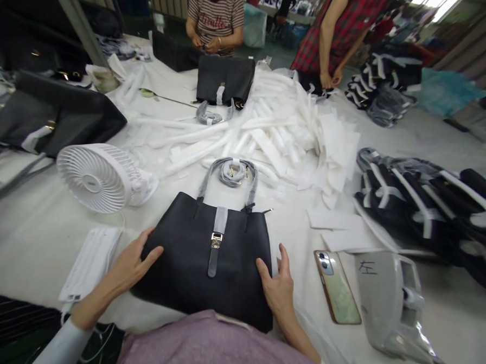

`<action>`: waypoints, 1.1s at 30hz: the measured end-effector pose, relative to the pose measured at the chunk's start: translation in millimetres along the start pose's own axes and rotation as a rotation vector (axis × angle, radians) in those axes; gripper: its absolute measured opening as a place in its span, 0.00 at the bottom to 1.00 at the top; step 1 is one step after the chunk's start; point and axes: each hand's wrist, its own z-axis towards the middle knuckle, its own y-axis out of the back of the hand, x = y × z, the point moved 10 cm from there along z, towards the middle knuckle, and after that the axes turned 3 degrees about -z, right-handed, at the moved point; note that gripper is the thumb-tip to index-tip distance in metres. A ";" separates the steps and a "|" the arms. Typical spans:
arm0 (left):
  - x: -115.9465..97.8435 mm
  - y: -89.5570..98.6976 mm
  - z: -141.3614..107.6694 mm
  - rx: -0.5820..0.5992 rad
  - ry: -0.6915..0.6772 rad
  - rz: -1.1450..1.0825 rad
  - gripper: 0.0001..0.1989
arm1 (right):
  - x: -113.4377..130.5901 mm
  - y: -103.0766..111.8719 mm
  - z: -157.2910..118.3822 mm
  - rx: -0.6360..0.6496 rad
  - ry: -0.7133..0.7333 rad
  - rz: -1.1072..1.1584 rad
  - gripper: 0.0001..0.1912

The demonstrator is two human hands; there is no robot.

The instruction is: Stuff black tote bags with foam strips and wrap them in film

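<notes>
A black handbag (177,256) lies in front of me on the white table, its front panel facing up. Down its middle runs a strap tab with a gold clasp (216,240), partly covered by white wrapping. Its wrapped grey handles stretch away from me, with a coiled shoulder strap (232,173) between them. My left hand (135,262) grips the bag's left edge, thumb on the front and fingertips partly hidden behind the side. At the right edge my right hand (279,283) is spread, its thumb touching the bag and its fingers apart beside it.
A white fan (100,176) and a white power strip (90,263) sit to the left. White wrapping strips (273,131) are heaped beyond the bag. At right are a phone (338,288), a grey plastic holder (381,299) and stacked black bags (431,204). Two people work across the table.
</notes>
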 end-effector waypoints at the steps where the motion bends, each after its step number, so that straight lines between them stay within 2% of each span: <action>1: 5.3 -3.5 -3.7 -0.002 0.029 -0.016 0.33 | -0.5 1.2 1.0 -0.003 -0.013 0.005 0.51; 3: 5.3 -7.9 -8.3 -0.045 0.065 -0.060 0.34 | -0.3 5.2 3.7 0.000 -0.026 0.021 0.50; 7: -11.5 -25.8 -11.5 -0.059 0.092 -0.217 0.32 | -3.2 23.1 10.7 0.010 -0.010 0.029 0.46; 11: -28.1 -45.9 -11.2 -0.086 0.049 -0.255 0.30 | -13.2 48.5 12.4 -0.073 0.036 -0.086 0.46; 15: -40.8 -51.0 -7.0 -0.148 -0.073 -0.140 0.30 | -16.9 51.4 8.8 -0.101 0.087 -0.155 0.45; 19: -53.8 -53.2 -9.5 -0.107 -0.239 0.027 0.32 | -15.6 48.7 9.4 -0.055 0.102 -0.120 0.43; 21: -52.6 -55.9 -12.5 -0.073 -0.259 0.095 0.31 | -16.7 55.3 14.2 -0.028 0.067 0.026 0.42; 25: -49.8 -60.6 -18.0 -0.044 -0.311 0.132 0.32 | -24.1 81.3 35.1 -0.002 -0.126 0.711 0.38; 27: -48.9 -62.8 -19.0 -0.037 -0.341 0.133 0.32 | -25.6 91.1 47.5 0.035 -0.233 0.956 0.38; 30: -45.6 -63.1 -18.3 -0.044 -0.356 0.134 0.32 | -29.5 106.8 65.8 0.049 -0.305 1.045 0.36; 33: -41.7 -62.1 -17.7 -0.058 -0.373 0.148 0.30 | -36.0 112.2 85.0 0.085 -0.293 0.996 0.36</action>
